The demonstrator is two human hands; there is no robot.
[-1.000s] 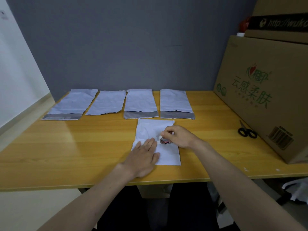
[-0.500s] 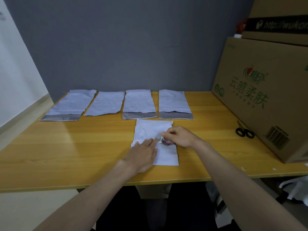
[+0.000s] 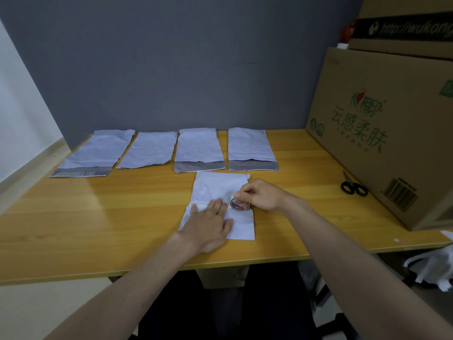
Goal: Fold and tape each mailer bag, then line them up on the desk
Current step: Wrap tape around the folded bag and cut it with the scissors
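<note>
Desk [image 3: 103, 224]: wood-grain top, smooth, light sheen. Mailers [image 3: 199, 149] along upper centre: thin white plastic, creased, grey glossy strips. Box [image 3: 382, 133] at right: matt brown cardboard; scissors [image 3: 354, 187] with black plastic handles.

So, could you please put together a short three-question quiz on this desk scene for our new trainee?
1. How many mailer bags lie in the row along the back of the desk?
2. True or false: the left hand lies flat on the front mailer bag.
3. What does the right hand hold? A) scissors B) tape roll C) cardboard box

Key: 1. Four. 2. True. 3. B; the scissors lie untouched beside the cardboard box.
</note>
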